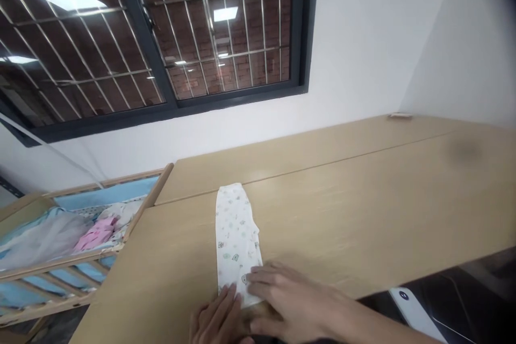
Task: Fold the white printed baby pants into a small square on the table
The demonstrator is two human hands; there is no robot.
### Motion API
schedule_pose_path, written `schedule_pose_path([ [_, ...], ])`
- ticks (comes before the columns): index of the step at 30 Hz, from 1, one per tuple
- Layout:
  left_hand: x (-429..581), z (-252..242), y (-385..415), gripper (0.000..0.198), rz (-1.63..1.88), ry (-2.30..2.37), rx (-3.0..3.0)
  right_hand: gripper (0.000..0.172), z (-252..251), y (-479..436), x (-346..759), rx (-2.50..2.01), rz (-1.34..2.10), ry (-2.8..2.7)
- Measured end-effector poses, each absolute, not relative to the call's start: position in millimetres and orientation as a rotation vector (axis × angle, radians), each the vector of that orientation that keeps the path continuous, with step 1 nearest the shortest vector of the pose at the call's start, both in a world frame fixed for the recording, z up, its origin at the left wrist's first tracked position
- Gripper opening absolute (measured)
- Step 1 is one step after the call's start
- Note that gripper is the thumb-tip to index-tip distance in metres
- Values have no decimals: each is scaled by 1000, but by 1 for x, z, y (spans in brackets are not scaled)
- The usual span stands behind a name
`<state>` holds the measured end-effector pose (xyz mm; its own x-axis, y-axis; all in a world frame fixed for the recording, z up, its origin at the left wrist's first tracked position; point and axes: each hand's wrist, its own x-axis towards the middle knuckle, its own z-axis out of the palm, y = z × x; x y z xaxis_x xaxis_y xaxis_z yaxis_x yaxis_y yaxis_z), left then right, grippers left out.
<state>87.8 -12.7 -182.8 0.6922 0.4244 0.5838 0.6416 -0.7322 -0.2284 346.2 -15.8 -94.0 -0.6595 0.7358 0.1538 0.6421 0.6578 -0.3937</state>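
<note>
A pair of small white baby pants (236,226) with a scattered print lies lengthwise on the wooden tabletop, folded into a narrow strip. Its lower end is close to me. My left hand (215,316) touches the lower left corner, fingers stretched out over the cloth. From the right, my right hand (288,301) rests its spread fingers on the lower right part, with the thumb lower down, off the cloth. Neither hand visibly grips the fabric, though the undersides of the fingers are hidden.
The wooden tabletop (342,209) has a seam along its length and meets a white wall. A wooden crib (52,274) with blue lining, netting and pink cloth (97,233) adjoins its left side. A barred window (173,37) is above. A white object (415,312) lies below the near edge.
</note>
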Motion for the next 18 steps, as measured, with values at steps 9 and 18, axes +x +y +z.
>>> schedule_pose_path([
  [9, 80, -148, -48, 52, -634, -921, -2842, 42, -135, -66, 356, -1074, 273, -2587],
  [18, 97, -115, -5, 21, -1308, -1421, -2894, 20, -72, -25, 363, -1143, 678, -2215],
])
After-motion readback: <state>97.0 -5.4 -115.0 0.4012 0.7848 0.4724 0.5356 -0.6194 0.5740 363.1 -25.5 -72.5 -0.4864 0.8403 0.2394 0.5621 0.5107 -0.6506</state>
